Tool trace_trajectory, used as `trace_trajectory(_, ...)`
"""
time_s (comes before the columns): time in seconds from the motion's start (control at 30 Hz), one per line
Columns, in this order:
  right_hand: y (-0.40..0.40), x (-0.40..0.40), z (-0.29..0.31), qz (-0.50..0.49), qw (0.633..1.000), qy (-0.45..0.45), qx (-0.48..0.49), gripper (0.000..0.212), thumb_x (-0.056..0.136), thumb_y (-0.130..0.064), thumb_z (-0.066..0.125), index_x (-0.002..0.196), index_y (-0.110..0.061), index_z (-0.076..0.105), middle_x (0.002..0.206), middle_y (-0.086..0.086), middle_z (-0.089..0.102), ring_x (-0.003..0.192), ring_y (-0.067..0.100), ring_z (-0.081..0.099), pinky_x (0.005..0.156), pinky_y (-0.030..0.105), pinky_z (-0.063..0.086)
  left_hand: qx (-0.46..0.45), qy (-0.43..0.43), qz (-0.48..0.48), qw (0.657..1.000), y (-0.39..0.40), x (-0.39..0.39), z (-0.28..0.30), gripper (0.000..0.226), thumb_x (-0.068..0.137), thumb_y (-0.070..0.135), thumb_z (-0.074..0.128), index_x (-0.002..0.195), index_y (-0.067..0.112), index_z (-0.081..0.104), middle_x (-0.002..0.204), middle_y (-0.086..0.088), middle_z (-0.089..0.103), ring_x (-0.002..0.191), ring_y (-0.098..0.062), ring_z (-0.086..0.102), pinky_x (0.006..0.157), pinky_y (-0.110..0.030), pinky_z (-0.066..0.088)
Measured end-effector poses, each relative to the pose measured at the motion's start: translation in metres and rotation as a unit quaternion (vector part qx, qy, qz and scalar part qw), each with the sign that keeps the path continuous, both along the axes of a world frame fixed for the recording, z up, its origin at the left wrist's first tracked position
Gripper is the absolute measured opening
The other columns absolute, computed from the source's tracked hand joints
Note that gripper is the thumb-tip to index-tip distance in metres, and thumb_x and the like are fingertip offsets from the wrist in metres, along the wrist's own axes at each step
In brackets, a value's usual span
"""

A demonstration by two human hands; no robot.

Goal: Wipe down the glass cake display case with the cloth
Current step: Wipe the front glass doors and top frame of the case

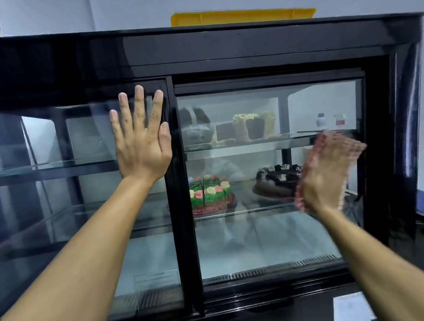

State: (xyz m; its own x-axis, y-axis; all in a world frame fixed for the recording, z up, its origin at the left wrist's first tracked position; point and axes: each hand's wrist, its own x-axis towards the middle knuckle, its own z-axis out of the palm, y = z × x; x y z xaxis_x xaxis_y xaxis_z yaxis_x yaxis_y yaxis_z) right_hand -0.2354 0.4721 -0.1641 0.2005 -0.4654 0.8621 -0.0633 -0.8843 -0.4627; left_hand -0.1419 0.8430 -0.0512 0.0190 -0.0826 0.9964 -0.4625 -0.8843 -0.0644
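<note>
Head view: mid-wipe on the display case (224, 48), rear sliding-door side.
Left hand (141, 142): flat on the left glass door (71, 193), fingers straight and spread, nothing in its grip; looked like bracing the door.
Right hand (327, 175): motion-blurred, pressed the cloth (312, 151) against the right glass door (260, 231) near its right edge, mid height; fingers looked extended over the cloth, grip more press than pinch.
Cloth: reddish-pink, between palm and glass.
Done: cannot tell which areas were already wiped; no clear streak or wet line on either pane.
Left to do, my read: rest of the right door, the left door under the bracing hand, black frame, other sides not in view.
Inside, behind glass: green cake (209, 194) and chocolate cake (276, 181) on the middle shelf, cut cake (248, 127) on the upper shelf, small bottles (321, 120) at far right.
On top: yellow tray (243, 16).
Progress estimate: partway, early to middle.
</note>
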Motion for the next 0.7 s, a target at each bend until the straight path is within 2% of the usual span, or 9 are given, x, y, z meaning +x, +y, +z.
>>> trace_trajectory(0.1,0.097,0.024,-0.009,0.042,0.986,0.0,-0.164,0.063,0.108,-0.021,0.027,0.166,-0.005,0.007,0.173,0.019,-0.001,0.161,0.037,0.001,0.129,0.061,0.006,0.0,-0.001,0.0,1.0,0.0,0.001,0.0,0.058,0.11,0.035,0.034,0.166,0.033,0.021,0.175,-0.008,0.01,0.161,-0.037,0.004,0.13,-0.056,-0.001)
trace_trajectory(0.2,0.162,0.046,-0.014,0.083,0.949,0.021,-0.302,0.062,0.11,-0.03,0.028,0.166,-0.013,0.006,0.173,0.014,0.001,0.161,0.032,0.001,0.13,0.054,0.005,0.018,-0.003,0.002,1.0,0.003,0.003,0.001,0.059,0.109,0.039,0.033,0.166,0.033,0.021,0.175,-0.01,0.01,0.161,-0.039,0.004,0.129,-0.056,-0.001)
trace_trajectory(0.3,0.149,0.048,-0.013,0.094,0.915,0.053,-0.389,0.058,0.111,-0.039,0.026,0.165,-0.018,0.025,0.173,0.01,0.02,0.16,0.031,0.014,0.131,0.049,0.01,0.026,-0.002,0.001,1.0,0.005,0.003,0.001,0.061,0.108,0.04,0.034,0.167,0.032,0.02,0.175,-0.011,0.009,0.16,-0.04,0.003,0.129,-0.058,-0.001)
trace_trajectory(0.37,0.113,0.039,-0.009,0.066,0.894,0.072,-0.438,0.059,0.11,-0.04,0.029,0.164,-0.017,0.027,0.173,0.01,0.016,0.161,0.028,0.01,0.131,0.048,0.006,0.018,-0.005,0.001,1.0,0.003,0.003,0.001,0.062,0.107,0.039,0.036,0.166,0.032,0.021,0.175,-0.01,0.009,0.16,-0.04,0.004,0.129,-0.057,-0.001)
trace_trajectory(0.4,0.092,0.034,-0.005,0.051,0.895,0.071,-0.437,0.06,0.109,-0.04,0.029,0.164,-0.015,0.027,0.173,0.01,0.012,0.16,0.027,0.005,0.13,0.048,0.003,0.015,-0.005,0.001,1.0,0.003,0.003,0.001,0.062,0.107,0.039,0.037,0.166,0.033,0.021,0.175,-0.01,0.009,0.16,-0.04,0.004,0.129,-0.057,-0.001)
trace_trajectory(0.47,0.047,0.023,0.006,0.016,0.92,0.056,-0.387,0.062,0.108,-0.038,0.026,0.163,-0.01,0.028,0.172,0.012,0.01,0.16,0.024,-0.003,0.129,0.048,0.0,0.013,-0.008,0.0,1.0,0.003,0.004,0.001,0.063,0.107,0.038,0.039,0.166,0.033,0.02,0.175,-0.01,0.009,0.161,-0.039,0.004,0.129,-0.056,-0.002)
trace_trajectory(0.53,0.002,0.015,0.013,-0.011,0.959,0.044,-0.28,0.063,0.109,-0.037,0.022,0.165,-0.01,0.019,0.173,0.013,0.005,0.16,0.024,-0.007,0.13,0.05,-0.001,0.011,-0.008,0.002,1.0,0.003,0.004,0.0,0.063,0.107,0.038,0.039,0.166,0.034,0.019,0.175,-0.01,0.009,0.161,-0.039,0.004,0.129,-0.056,-0.002)
trace_trajectory(0.6,-0.042,0.004,0.017,-0.025,0.989,0.038,-0.139,0.064,0.11,-0.038,0.017,0.167,-0.011,0.007,0.174,0.014,-0.003,0.161,0.031,-0.006,0.129,0.057,-0.002,0.01,-0.008,-0.003,1.0,0.002,0.004,-0.001,0.063,0.108,0.037,0.04,0.167,0.034,0.018,0.175,-0.009,0.008,0.161,-0.039,0.003,0.129,-0.056,-0.001)
trace_trajectory(0.7,-0.073,-0.007,0.019,-0.029,0.999,0.033,0.004,0.065,0.11,-0.038,0.011,0.166,-0.006,0.003,0.174,0.018,-0.003,0.16,0.038,-0.004,0.127,0.064,0.004,0.005,-0.008,-0.004,1.0,0.0,0.005,0.0,0.063,0.107,0.038,0.039,0.166,0.035,0.018,0.175,-0.009,0.008,0.161,-0.039,0.003,0.129,-0.056,-0.002)
